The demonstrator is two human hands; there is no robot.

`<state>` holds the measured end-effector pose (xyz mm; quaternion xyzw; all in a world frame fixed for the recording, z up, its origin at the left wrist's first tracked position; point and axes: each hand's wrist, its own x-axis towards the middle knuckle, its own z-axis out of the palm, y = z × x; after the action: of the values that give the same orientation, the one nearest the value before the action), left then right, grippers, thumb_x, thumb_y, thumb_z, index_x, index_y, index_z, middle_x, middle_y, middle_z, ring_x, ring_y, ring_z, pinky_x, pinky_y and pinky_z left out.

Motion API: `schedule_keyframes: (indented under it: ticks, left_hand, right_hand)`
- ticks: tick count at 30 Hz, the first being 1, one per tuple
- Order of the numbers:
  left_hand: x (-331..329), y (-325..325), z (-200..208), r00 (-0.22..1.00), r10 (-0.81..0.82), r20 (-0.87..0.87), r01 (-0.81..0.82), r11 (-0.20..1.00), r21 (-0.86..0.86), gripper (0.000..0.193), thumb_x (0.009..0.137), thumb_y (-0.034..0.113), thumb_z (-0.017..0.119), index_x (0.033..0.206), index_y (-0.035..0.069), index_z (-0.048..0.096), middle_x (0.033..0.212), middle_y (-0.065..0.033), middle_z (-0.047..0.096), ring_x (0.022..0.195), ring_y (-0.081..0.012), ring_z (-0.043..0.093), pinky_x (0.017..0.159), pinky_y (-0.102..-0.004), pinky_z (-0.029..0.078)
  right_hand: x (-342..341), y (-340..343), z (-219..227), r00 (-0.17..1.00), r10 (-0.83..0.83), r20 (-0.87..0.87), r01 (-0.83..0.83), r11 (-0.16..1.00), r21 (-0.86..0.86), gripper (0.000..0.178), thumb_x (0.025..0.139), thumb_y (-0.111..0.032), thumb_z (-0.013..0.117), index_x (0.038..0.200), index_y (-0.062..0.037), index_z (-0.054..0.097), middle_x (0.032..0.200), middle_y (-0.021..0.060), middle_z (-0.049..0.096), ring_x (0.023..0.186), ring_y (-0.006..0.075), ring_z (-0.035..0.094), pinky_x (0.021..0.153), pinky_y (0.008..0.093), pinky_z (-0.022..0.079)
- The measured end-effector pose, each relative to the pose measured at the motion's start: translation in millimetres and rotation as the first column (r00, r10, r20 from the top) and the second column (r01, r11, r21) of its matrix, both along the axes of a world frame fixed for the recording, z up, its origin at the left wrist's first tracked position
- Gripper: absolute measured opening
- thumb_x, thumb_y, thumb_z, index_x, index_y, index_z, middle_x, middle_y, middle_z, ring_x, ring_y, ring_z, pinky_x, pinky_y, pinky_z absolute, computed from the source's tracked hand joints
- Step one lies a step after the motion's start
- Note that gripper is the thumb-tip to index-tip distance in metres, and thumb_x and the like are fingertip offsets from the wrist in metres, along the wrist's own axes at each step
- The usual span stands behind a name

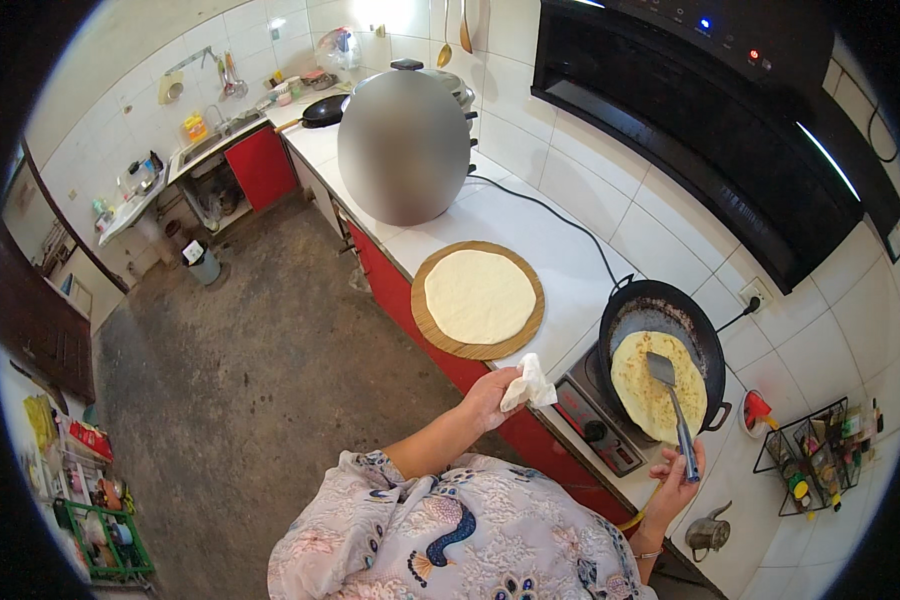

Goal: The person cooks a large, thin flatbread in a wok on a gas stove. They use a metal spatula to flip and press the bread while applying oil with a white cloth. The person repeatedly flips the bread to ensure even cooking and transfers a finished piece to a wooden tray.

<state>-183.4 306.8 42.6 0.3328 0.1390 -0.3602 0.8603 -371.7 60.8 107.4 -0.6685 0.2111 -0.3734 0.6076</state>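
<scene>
Right hand (673, 480) closed in a firm grip on the handle of a metal spatula (673, 405), blade laid flat on the round, pale-yellow flatbread (650, 385) in the black iron pan (662, 345). Handle running back from the blade, over the pan's near rim, down into the fist; flatbread thus well forward of the grip, touched only by the blade. Left hand (490, 398) pinching a crumpled white cloth (528, 385), held above the front edge of the white desk (560, 250), just left of the small electric cooktop (595, 420) under the pan.

Bread in the pan showing light golden flecks but no dark spots, so cooking judged partway through, with more time or a turn probably left. Second disc of raw white dough (478, 296) rolled out and waiting on a round wooden board (430, 320) farther along the desk, untouched and well apart from both hands; rolling apparently done, frying not yet begun for this one.

Beyond the board, a large domed metal pot (403, 145). Right of the pan, a wire rack of small jars (820, 455) against the tiled wall, and a little metal jug (708, 533) near the desk's edge. Black extractor hood (710, 120) overhead.
</scene>
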Motion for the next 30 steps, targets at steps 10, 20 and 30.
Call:
schedule_keyframes:
  ticks: [10,20,30]
  left_hand:
    - [5,0,-7,0.999,-0.025,0.019,0.026,1.0,-0.012,0.019,0.086,0.026,0.056,0.093,0.009,0.061,0.082,-0.0002,0.063,0.069,-0.0107,0.059,0.059,-0.0236,0.048]
    - [6,-2,-8,1.0,-0.027,-0.003,0.027,1.0,-0.01,0.024,0.086,0.028,0.055,0.099,0.008,0.059,0.086,-0.0029,0.064,0.073,-0.0135,0.061,0.058,-0.0249,0.05]
    - [5,-5,-7,1.0,-0.023,-0.006,0.022,0.998,-0.057,0.022,0.087,0.026,0.055,0.095,0.007,0.06,0.082,-0.0038,0.064,0.068,-0.0134,0.061,0.053,-0.0241,0.05]
  right_hand:
    - [2,-5,-3,1.0,-0.004,-0.03,0.002,0.997,-0.074,0.039,0.094,-0.018,0.046,0.128,-0.0008,0.037,0.083,0.0101,0.059,0.054,0.0087,0.052,0.051,0.0204,0.044]
    - [3,-5,-6,0.999,0.007,-0.049,-0.01,0.997,-0.07,0.037,0.095,-0.018,0.045,0.127,-0.0013,0.038,0.085,0.0108,0.059,0.055,0.0086,0.052,0.051,0.0204,0.044]
    - [1,-5,-8,0.998,0.013,-0.064,-0.018,0.996,-0.088,0.038,0.095,-0.019,0.045,0.128,-0.0017,0.039,0.085,0.0099,0.059,0.056,0.0079,0.052,0.051,0.0199,0.043]
